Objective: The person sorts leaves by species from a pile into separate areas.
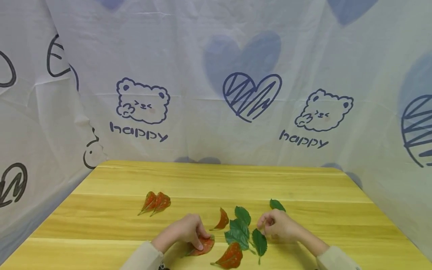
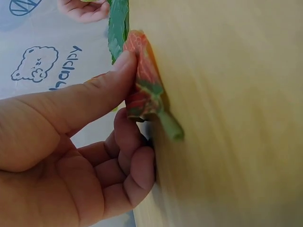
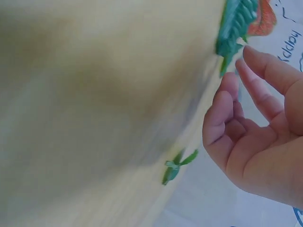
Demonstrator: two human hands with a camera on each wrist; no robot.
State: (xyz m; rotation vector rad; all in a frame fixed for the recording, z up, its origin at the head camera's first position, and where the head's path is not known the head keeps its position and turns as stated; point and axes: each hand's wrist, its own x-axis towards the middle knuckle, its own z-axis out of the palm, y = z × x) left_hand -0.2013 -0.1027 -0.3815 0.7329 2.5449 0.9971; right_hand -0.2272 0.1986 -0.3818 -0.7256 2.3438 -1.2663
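My left hand pinches a red leaf low over the front of the table. In the left wrist view the thumb lies on that leaf, its stem pointing away, while the other fingers curl beneath. My right hand is beside a dark green leaf, fingertips near its upper end. The right wrist view shows thumb and forefinger apart, with nothing between them, close to a green leaf. Between the hands lies a cluster of overlapping green leaves, with a red leaf in front.
Two overlapping red leaves lie further back on the left. A small red leaf sits left of the green cluster. Beyond my right hand is another green leaf. A printed white cloth hangs behind the wooden table.
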